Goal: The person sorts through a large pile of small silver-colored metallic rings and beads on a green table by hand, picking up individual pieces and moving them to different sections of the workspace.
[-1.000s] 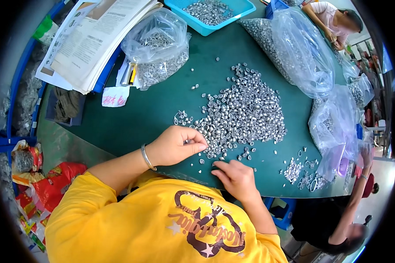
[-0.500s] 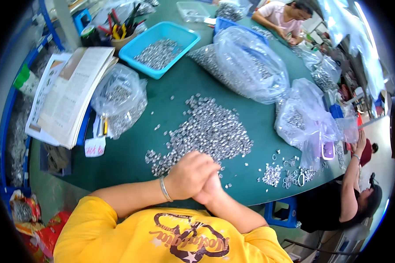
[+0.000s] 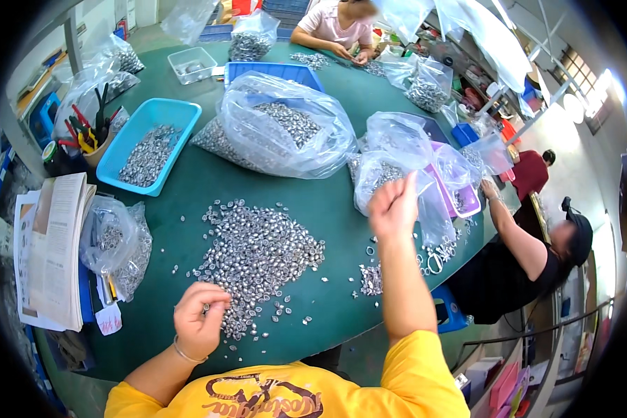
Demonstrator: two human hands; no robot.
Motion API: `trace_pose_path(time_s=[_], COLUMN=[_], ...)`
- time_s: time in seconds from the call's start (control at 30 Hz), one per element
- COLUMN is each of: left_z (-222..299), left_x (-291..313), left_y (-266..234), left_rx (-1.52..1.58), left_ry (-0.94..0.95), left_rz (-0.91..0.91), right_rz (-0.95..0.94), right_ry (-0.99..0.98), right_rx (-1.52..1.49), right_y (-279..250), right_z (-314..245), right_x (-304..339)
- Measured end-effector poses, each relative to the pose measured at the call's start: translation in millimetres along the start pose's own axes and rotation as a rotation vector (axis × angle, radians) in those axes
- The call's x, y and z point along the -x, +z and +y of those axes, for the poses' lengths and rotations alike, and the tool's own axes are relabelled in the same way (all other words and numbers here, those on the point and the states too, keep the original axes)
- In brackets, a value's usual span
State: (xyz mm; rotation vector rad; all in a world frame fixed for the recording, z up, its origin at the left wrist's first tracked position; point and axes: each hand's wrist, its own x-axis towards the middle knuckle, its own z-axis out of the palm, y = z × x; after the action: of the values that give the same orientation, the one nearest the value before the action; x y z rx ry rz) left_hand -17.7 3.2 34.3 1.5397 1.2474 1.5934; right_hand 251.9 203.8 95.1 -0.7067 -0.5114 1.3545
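The left hand (image 3: 199, 322) bends fingers toward thumb at the near-left edge of the grey metal pile (image 3: 258, 258) on the green table (image 3: 327, 313); I can't tell whether they pinch a piece. The hands have just parted: the right hand (image 3: 395, 207), curled, any contents hidden, is now out by a clear bag (image 3: 382, 171), leaving the left alone at the pile. Beyond, a bulging bag (image 3: 292, 159) blocks a blue tray (image 3: 240, 70).

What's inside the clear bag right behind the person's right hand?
Small silvery pieces show in the clear bag. The right hand covers part of the bag, and its folded plastic blurs more, so the full contents cannot be seen.
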Motion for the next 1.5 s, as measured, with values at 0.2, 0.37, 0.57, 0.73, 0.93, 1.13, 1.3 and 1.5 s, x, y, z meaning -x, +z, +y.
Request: trace_pose_path(time_s=[0.2, 0.37, 0.57, 0.73, 0.93, 1.13, 1.3, 1.5], left_z=[-3.7, -12.0, -12.8, -46.5, -68.6, -58.8, -48.1, -48.6], left_x=[11.8, 12.1, -12.2, -64.0, -60.4, -42.9, -29.5, -16.1], left_y=[-16.6, -29.7, -21.5, 20.8, 44.9, 11.7, -5.0, -25.4], left_rx=[0.185, 0.087, -0.270, -0.565, -0.808, -0.854, -0.930, -0.807], left_ry=[-0.142, -0.175, -0.168, 0.222, 0.239, 0.297, 0.132, -0.021], left_rz=[0.081, 0.095, -0.141, -0.290, -0.578, -0.765, -0.740, -0.718], right_rz=[0.123, 0.100, -0.904, -0.865, -0.981, -0.800, -1.113, -1.361], right_ry=[-0.122, -0.480, -0.436, -0.619, -0.642, -0.546, -0.507, -0.504], right_rx=[0.538, 0.781, 1.390, 1.492, 1.526, 1.861, 1.831, 1.669], right_y=[-81.8, -54.8, -28.5, -26.5, -37.7, -39.5, -22.3, -14.5], right_z=[-40.4, -19.2, 60.1, 102.8, 108.3, 109.8, 125.3, 131.3], right_x=[-116.7, -71.7, 57.0, 77.5, 100.8, 84.3, 107.0, 136.7])
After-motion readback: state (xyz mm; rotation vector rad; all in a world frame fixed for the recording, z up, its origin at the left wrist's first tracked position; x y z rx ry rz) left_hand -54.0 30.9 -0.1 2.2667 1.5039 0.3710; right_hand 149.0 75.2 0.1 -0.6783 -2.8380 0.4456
